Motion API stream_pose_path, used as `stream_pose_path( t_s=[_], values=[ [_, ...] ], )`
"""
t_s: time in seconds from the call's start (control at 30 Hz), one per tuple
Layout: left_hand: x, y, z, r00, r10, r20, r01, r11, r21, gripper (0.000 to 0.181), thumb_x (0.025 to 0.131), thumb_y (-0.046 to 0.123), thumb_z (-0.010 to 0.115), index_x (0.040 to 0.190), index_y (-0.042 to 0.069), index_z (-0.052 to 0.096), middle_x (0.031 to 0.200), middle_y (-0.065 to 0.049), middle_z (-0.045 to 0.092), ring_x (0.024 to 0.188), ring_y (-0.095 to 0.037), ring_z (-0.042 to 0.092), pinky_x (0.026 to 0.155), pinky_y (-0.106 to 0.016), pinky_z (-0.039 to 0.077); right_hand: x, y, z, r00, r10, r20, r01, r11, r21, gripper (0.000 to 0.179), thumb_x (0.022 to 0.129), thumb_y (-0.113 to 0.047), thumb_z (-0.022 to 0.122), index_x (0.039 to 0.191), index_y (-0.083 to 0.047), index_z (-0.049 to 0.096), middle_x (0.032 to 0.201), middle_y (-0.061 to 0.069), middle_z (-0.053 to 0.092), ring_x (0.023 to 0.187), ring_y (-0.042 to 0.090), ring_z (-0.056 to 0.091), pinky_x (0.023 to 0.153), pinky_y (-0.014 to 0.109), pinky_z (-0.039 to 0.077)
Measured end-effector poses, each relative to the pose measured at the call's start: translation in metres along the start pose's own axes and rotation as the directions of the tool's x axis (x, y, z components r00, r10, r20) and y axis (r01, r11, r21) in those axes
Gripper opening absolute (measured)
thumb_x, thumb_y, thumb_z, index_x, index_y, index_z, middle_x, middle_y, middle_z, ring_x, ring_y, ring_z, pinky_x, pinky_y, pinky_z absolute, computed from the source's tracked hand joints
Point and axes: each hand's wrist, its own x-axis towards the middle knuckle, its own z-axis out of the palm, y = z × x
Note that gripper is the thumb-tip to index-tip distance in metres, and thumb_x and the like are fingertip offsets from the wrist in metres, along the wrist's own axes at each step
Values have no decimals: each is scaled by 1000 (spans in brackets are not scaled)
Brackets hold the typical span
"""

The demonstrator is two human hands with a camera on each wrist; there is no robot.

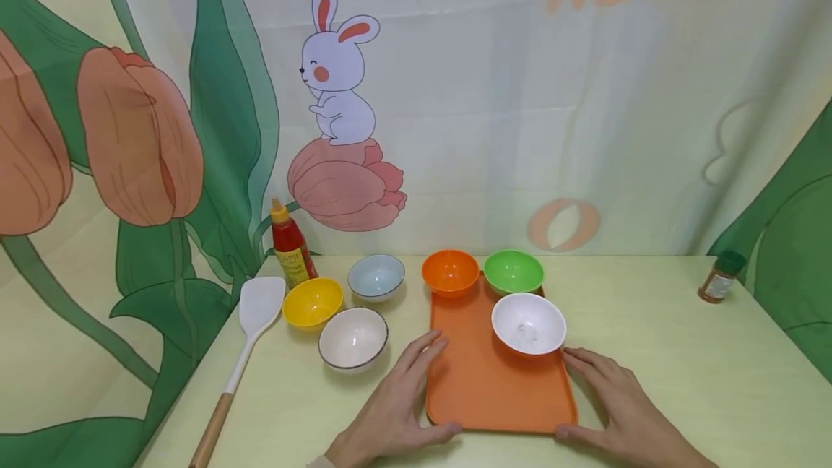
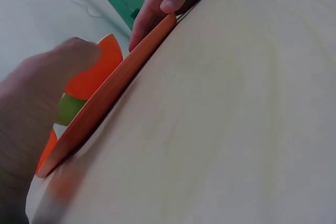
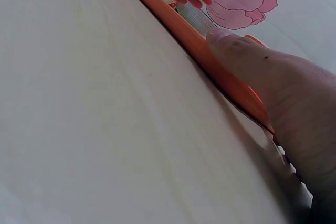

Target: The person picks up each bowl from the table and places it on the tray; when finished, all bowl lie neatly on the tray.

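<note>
An orange tray lies on the table. My left hand is at its left side, fingertips over the edge and thumb by the near left corner. On the opposite side my right hand has its thumb at the near right corner and fingers along the edge. Both hands are relaxed and spread, gripping nothing. A bowl, white inside and orange outside, stands on the tray's right part. Orange and green bowls stand at its far end. The tray's side wall shows between both hands in the left wrist view.
Left of the tray are a cream bowl, a yellow bowl, a light blue bowl, a red sauce bottle and a white spatula. A small spice jar stands far right. A printed curtain hangs behind.
</note>
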Motion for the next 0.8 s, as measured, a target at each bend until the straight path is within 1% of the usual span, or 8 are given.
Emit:
stream_pose_path(
  t_s=[0.1,0.17,0.27,0.4,0.5,0.6,0.7,0.8],
  values=[
    [1,2,-1,994,67,-81,-70,997,-35,107,88,49,93,174,30,33,179,6,33,158,-19,47,125,-47,51,0,1,1,1000,-8,0,8,1000,-12,114,78,-82,86,161,-10,56,162,8,55,146,36,51,114,67,45],
    [2,4,-3,982,110,-151,-118,992,-40,102,87,39,95,172,27,39,175,4,40,153,-21,53,123,-46,53,0,2,2,1000,-14,-2,14,1000,-18,114,78,-82,86,162,-10,56,162,8,55,146,36,51,114,67,45],
    [4,8,-8,948,176,-266,-189,982,-23,99,82,26,96,167,20,46,168,-2,49,147,-24,58,120,-45,55,1,2,3,1000,-11,0,11,1000,-22,115,77,-82,86,162,-11,56,162,8,55,146,36,51,114,68,45],
    [5,12,-21,901,176,-397,-191,982,2,97,77,21,97,163,16,51,163,-7,54,145,-27,58,122,-38,52,2,2,4,1000,-4,7,4,1000,-12,115,77,-83,86,162,-12,55,163,8,55,146,37,51,114,69,46],
    [2,12,-36,870,103,-483,-125,992,-13,97,76,20,97,163,16,52,162,-6,56,146,-28,56,126,-33,46,1,2,5,1000,-12,1,13,1000,-5,114,77,-81,87,162,-11,56,162,9,56,146,38,52,114,68,45],
    [-4,7,-51,835,-26,-550,-13,998,-66,98,76,19,98,163,19,51,161,-2,56,146,-26,55,127,-31,43,0,3,5,1000,-27,-16,27,1000,-4,112,78,-79,88,161,-10,57,161,9,57,146,37,52,114,66,43],
    [-13,-1,-62,790,-185,-584,114,981,-157,99,76,19,100,162,22,51,160,2,55,145,-27,55,125,-45,48,-1,3,5,999,-43,-30,43,999,0,111,78,-77,90,160,-10,57,161,9,57,146,37,52,114,65,42],
    [-24,-10,-67,741,-324,-588,221,945,-242,104,75,20,104,163,20,49,162,3,51,148,-27,52,126,-59,46,-1,2,4,998,-47,-30,47,999,3,111,78,-76,90,161,-11,57,161,9,56,146,37,51,113,64,42]
  ],
)
